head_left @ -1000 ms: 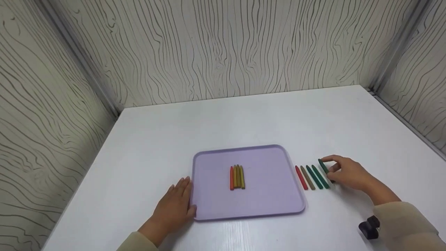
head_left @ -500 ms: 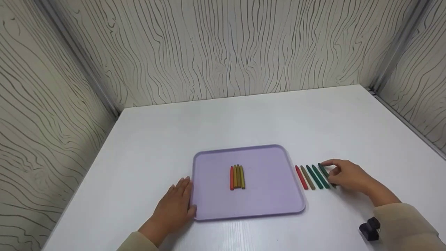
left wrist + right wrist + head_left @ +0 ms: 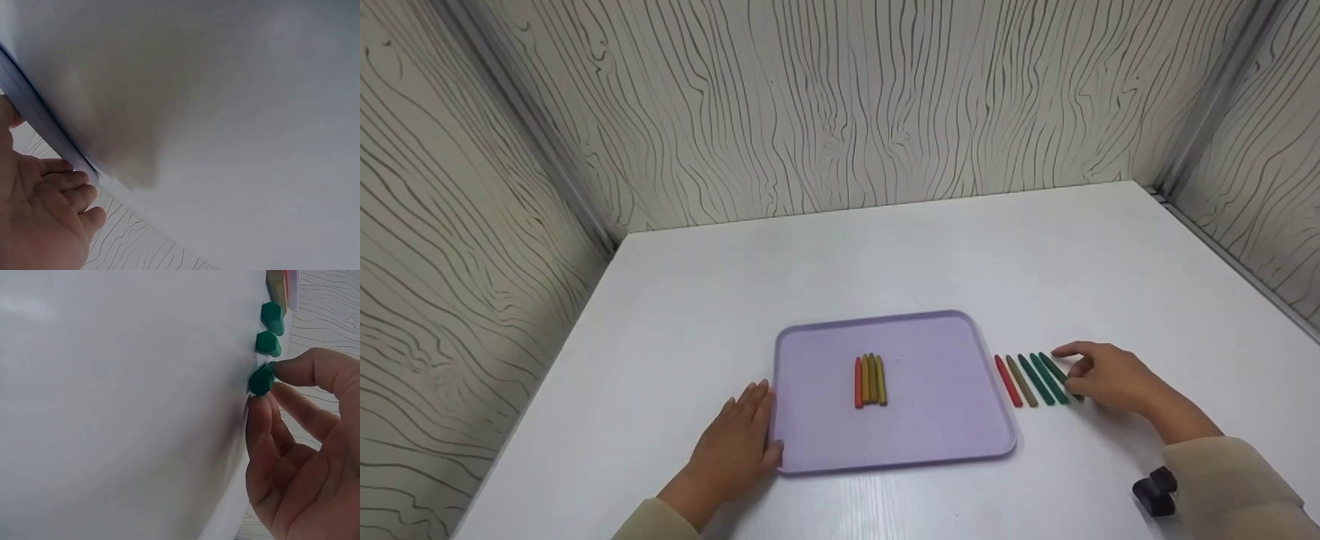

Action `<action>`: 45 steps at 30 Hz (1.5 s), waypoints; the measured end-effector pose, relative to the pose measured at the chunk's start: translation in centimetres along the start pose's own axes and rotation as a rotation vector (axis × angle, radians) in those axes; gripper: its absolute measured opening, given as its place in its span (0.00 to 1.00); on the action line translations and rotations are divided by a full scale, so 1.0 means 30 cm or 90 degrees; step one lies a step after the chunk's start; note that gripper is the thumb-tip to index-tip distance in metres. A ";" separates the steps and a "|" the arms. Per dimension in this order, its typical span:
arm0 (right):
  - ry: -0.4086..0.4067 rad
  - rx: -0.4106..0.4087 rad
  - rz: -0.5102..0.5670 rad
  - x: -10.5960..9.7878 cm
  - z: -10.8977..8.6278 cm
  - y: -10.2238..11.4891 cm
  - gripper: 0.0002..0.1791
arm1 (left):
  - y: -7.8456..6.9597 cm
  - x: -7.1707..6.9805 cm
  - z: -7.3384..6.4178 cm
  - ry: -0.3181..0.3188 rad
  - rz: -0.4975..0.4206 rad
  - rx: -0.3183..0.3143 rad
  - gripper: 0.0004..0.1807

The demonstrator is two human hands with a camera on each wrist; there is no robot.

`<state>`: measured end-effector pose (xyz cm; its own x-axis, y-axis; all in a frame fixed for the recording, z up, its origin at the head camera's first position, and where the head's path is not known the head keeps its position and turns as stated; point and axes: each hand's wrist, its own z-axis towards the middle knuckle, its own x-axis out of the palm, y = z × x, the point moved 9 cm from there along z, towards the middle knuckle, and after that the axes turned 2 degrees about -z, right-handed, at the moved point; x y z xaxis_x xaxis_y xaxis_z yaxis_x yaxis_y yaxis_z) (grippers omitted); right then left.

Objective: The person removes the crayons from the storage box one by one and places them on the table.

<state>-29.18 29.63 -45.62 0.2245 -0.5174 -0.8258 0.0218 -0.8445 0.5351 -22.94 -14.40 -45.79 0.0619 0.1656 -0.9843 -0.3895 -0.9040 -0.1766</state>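
On the white table, my right hand (image 3: 1114,379) has its thumb and fingers on the outermost green crayon (image 3: 261,381). In the right wrist view the thumb tip touches one side of that crayon and the fingers the other, pinching its end. Beside it lie a second green crayon (image 3: 1048,379), a dark green one (image 3: 1036,380), a brown one (image 3: 1022,381) and a red one (image 3: 1009,381), in a slanted row. My left hand (image 3: 739,439) lies with straight fingers against the left edge of the purple tray (image 3: 941,420); its thumb touches the rim.
Inside the tray, an orange-red crayon (image 3: 859,382) lies against several yellow-brown crayons (image 3: 873,379). A black object (image 3: 1155,493) sits by the right sleeve (image 3: 1230,480). Wood-grain panels (image 3: 840,105) enclose the table at the back and sides.
The outermost green crayon came down onto the table, then shifted left towards the row, its upper end now close to the neighbouring green crayon. The left hand and tray have not moved.
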 end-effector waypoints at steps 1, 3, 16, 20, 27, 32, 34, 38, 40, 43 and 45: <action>-0.001 0.002 -0.003 -0.005 0.000 -0.002 0.27 | 0.001 0.001 0.000 0.001 0.002 0.000 0.36; -0.009 -0.004 -0.012 -0.018 0.000 -0.001 0.27 | 0.002 0.002 -0.001 0.002 0.002 0.001 0.36; -0.072 -0.067 -0.070 -0.073 -0.006 0.052 0.40 | 0.004 -0.005 -0.004 -0.011 -0.002 0.001 0.36; -0.084 -0.072 -0.099 -0.081 -0.004 0.066 0.43 | 0.003 -0.006 -0.005 -0.013 -0.004 -0.001 0.36; -0.101 -0.070 -0.130 -0.093 0.006 0.093 0.49 | 0.007 -0.001 -0.003 -0.015 -0.006 -0.002 0.36; -0.112 -0.068 -0.148 -0.098 0.014 0.120 0.51 | 0.008 0.002 -0.001 -0.012 -0.007 -0.001 0.36; -0.116 -0.068 -0.155 -0.099 0.016 0.130 0.52 | 0.008 0.002 -0.002 -0.009 -0.010 -0.002 0.36; -0.124 -0.078 -0.161 -0.101 0.021 0.153 0.51 | 0.005 0.000 -0.004 -0.004 -0.014 -0.004 0.36; -0.126 -0.084 -0.163 -0.101 0.024 0.169 0.51 | 0.002 -0.002 -0.006 -0.005 -0.014 -0.002 0.36; -0.123 -0.089 -0.165 -0.096 0.031 0.195 0.51 | -0.001 -0.006 -0.006 -0.010 -0.016 0.001 0.36; -0.121 -0.092 -0.162 -0.091 0.036 0.213 0.51 | 0.001 -0.004 -0.004 -0.010 -0.015 -0.001 0.36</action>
<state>-30.70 25.50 -40.15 0.0087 -0.3207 -0.9472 0.1950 -0.9285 0.3161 -22.85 -14.47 -45.69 0.0567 0.1924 -0.9797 -0.3866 -0.9005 -0.1993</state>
